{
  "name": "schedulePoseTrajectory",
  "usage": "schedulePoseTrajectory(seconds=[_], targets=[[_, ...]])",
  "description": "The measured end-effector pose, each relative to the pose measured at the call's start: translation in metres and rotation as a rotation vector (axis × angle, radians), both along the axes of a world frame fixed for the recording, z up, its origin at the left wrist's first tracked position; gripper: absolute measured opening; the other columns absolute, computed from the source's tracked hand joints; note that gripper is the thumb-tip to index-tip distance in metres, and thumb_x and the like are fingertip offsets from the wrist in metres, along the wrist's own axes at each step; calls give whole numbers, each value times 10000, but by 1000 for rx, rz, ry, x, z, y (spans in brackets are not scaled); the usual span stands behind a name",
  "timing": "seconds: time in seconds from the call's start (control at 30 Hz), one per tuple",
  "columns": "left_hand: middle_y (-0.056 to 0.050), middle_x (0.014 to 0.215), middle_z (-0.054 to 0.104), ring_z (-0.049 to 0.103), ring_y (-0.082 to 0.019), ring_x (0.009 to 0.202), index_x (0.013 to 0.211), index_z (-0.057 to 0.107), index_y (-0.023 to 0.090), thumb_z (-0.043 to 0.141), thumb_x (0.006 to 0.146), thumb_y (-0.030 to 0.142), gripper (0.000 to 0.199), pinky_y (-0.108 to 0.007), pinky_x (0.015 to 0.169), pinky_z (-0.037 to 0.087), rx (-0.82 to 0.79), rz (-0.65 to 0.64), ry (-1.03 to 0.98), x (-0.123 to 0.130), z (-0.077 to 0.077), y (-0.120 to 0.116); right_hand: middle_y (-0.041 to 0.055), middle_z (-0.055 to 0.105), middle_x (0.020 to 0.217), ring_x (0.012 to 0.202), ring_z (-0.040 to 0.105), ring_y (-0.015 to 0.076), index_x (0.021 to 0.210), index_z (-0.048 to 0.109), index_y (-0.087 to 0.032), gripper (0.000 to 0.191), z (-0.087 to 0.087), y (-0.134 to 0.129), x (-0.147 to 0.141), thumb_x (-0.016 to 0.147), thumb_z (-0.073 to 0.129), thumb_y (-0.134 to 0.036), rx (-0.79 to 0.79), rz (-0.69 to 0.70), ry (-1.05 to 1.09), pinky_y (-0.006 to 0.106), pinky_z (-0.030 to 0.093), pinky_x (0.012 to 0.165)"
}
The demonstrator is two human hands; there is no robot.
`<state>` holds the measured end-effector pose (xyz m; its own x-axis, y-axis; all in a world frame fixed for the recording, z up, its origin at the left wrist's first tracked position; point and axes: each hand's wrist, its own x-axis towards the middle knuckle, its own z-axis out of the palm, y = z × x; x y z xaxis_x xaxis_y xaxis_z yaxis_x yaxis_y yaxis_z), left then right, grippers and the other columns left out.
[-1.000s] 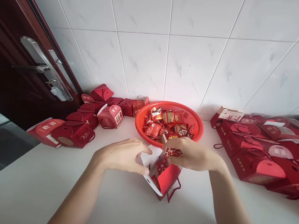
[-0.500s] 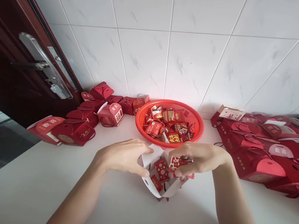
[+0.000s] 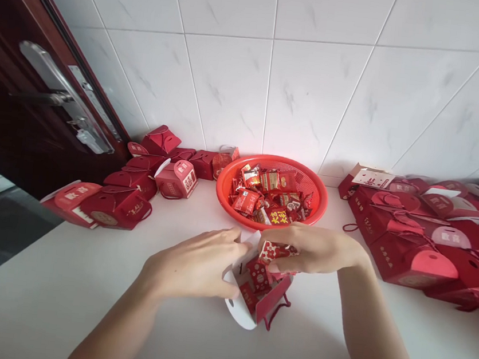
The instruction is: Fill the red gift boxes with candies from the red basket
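My left hand [image 3: 198,261] grips the left wall of an open candy box [image 3: 272,300], thumb on the near side and fingers behind. The box is red outside and white inside, with its flaps up and a dark red cord on the right. Inside lie wrapped candies [image 3: 258,276] in red. Over the right part of the opening, my right hand [image 3: 318,249] pinches a red-and-white patterned candy packet [image 3: 272,251]; its fingers hide part of it. Just behind the hands stands a red plastic basket [image 3: 225,202] holding many wrapped sweets [image 3: 246,201].
Several closed red boxes [image 3: 121,207] stand on the left of the white table [image 3: 121,304]. A larger group of red boxes [image 3: 405,244] fills the right side. The tiled wall [image 3: 309,95] rises behind, and a dark door [image 3: 25,120] is at the left.
My right hand has moved slightly left with the packet, lower into the box opening. The box's right flap has swung so its red outside shows, and the cord is more visible.
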<state>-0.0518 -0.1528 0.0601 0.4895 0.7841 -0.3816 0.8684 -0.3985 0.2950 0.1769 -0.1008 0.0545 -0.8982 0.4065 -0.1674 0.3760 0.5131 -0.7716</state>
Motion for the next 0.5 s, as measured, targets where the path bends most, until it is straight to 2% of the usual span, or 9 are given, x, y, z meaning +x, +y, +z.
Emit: schedulePoseTrajectory(seconds=[0.1, 0.27, 0.37, 0.5], targets=[[-49, 999, 606, 628, -257, 948, 899, 643, 217, 685, 738, 297, 184, -311, 780, 474, 5, -24, -7, 1, 1, -1, 18, 689, 821, 671, 588, 118, 975, 653, -152, 92, -2, -4, -8, 926, 602, -211, 46, 32, 82, 216, 415, 593], [-30, 1088, 632, 646, -238, 974, 878, 667, 232, 684, 739, 239, 140, -283, 784, 474, 40, -88, -122, 0, 3, 4, 40, 706, 876, 748, 642, 130, 982, 650, -156, 93, -3, -6, -16, 950, 563, -150, 120, -31, 318, 227, 466, 683], [-25, 1072, 621, 646, -228, 961, 927, 682, 244, 696, 735, 241, 193, -280, 774, 470, 68, -62, -142, -2, 4, 7, 43, 709, 898, 774, 634, 136, 954, 671, -157, 90, -3, -5, -11, 938, 584, -143, 117, 32, 219, 229, 455, 685], [-24, 1060, 593, 643, -219, 935, 1022, 681, 257, 702, 732, 247, 291, -281, 754, 464, 102, -42, -153, -4, 5, 8, 5, 664, 783, 642, 547, 109, 909, 678, -154, 82, -1, -5, -4, 919, 598, -138, 87, 67, -6, 219, 383, 583]])
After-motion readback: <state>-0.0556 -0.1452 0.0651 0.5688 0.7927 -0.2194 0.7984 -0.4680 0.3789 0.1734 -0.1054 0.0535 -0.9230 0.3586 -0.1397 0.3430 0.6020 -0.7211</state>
